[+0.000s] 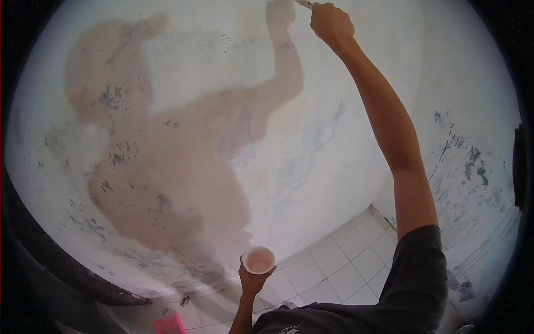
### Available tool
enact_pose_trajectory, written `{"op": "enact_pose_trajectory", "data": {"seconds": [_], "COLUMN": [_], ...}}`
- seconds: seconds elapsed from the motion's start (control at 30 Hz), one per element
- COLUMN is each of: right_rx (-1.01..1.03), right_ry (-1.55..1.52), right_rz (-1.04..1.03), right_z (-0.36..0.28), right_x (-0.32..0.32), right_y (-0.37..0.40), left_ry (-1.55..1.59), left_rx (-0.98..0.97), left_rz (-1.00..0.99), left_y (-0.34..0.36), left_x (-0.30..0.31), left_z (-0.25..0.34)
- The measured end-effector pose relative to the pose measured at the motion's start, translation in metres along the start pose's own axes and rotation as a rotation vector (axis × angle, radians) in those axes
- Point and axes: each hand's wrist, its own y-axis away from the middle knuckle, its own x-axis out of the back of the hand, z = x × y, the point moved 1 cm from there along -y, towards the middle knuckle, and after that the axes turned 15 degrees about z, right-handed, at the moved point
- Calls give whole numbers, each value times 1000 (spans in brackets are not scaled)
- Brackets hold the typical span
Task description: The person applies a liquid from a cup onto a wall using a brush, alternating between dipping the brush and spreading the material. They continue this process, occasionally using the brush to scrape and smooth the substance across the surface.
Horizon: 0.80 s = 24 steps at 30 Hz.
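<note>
My left hand [253,283] is wrapped around a white paint cup [259,260] at the lower middle, held out in front of my body. Pale, pinkish-looking liquid shows inside its rim. High up at the top edge, my right hand [332,25] is closed on what looks like a paintbrush [303,3]. Only a short light piece of it shows, pointing up and left; the rest is cut off or hidden by the fingers. Behind both hands stands a white wall [328,161], with grey worn patches and my large shadow across it.
A second wall [467,161] with dark flaked marks meets the first at a corner on the right. White floor tiles [325,264] lie below. A pink-red object [169,324] sits on the floor at the bottom left. Dark material [61,261] curves along the left edge.
</note>
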Motion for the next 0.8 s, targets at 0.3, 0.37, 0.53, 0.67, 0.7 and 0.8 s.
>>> {"op": "enact_pose_trajectory", "data": {"seconds": [0.3, 0.37, 0.53, 0.67, 0.7, 0.8], "right_rx": [220, 275, 372, 204, 204, 90], "right_ry": [-19, -54, -55, -25, -27, 59], "right_rz": [-365, -436, -464, -271, -271, -271], "right_z": [-8, 5, 19, 9, 0, -14], "right_x": [-3, 0, 6, 4, 8, 10], "right_y": [29, 33, 20, 13, 10, -1], "left_ry": [-49, -25, -22, -43, -44, -31], "left_rx": [-8, 21, 0, -14, -14, 24], "left_rz": [16, 14, -18, -25, -24, -13], "left_y": [1, 2, 2, 1, 1, -1], "left_x": [5, 6, 0, -3, -3, -1], "left_z": [-12, -14, -3, -5, -5, -7]}}
